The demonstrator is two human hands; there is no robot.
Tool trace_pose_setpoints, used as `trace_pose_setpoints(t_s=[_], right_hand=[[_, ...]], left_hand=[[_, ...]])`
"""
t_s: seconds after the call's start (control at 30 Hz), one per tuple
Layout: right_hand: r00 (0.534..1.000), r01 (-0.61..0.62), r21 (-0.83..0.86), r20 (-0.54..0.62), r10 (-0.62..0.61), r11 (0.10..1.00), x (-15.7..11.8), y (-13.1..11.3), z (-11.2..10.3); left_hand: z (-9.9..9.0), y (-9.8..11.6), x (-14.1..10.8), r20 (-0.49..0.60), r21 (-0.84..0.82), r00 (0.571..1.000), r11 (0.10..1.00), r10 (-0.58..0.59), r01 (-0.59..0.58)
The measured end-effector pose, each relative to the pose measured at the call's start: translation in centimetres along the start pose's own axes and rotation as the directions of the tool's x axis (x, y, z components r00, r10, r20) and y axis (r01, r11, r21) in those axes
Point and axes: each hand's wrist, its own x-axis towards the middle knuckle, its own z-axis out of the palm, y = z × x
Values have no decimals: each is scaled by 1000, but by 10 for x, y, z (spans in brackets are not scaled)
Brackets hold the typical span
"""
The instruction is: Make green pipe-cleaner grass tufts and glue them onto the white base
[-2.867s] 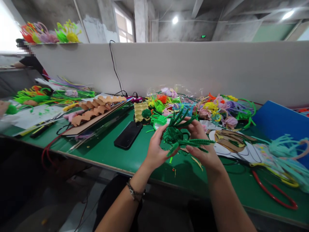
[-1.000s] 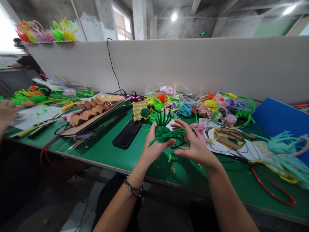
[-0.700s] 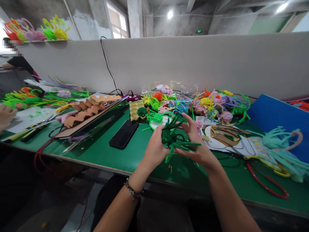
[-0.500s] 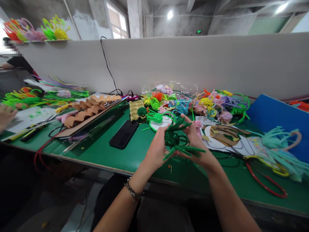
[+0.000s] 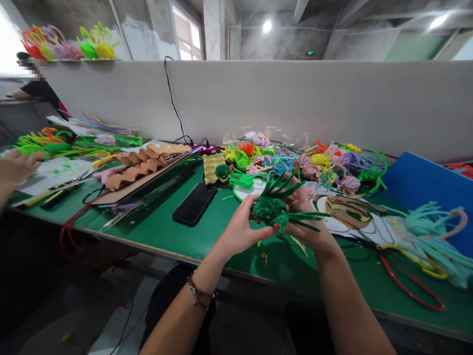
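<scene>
Between my two hands, above the table's front part, is a dark green pipe-cleaner piece [image 5: 268, 209] with a coiled round body and loose strands sticking out up and to the right. My left hand [image 5: 242, 228] grips the body from the left, thumb under it. My right hand [image 5: 305, 224] closes around the strands on the right side; some of its fingers are hidden behind them. Behind my hands lies a white disc [image 5: 256, 187] edged in green, with a bright green pipe-cleaner bundle [image 5: 244, 180] on it. A black phone [image 5: 194, 204] lies to the left.
Colourful pipe-cleaner pieces [image 5: 321, 160] are heaped along the partition [image 5: 266, 93]. Red-and-yellow-handled scissors [image 5: 414, 283] lie at right, before a blue board [image 5: 417, 182]. Egg-carton strips [image 5: 136, 170] rest on cardboard at left. Another person's hand [image 5: 16, 170] reaches in at far left.
The green piece has turned in my hands, so its coiled body now shows more plainly and its strands point further right. My left thumb now lies under it. The view has shifted slightly.
</scene>
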Motion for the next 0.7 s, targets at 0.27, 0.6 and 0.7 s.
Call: trace_pose_setpoints(t_s=[0.27,0.6,0.7], right_hand=[[998,59,-16,-1,-59,998,-3,-3,6],[1000,-7,-123,-7,7,992,-1,2,3],[997,-71,-70,-15,70,995,-3,2,3]], left_hand=[[-4,6,-2,3,-51,999,998,-43,43],[-1,-1,3,33,-174,974,958,-224,226],[2,-2,5,44,-231,968,940,-248,252]])
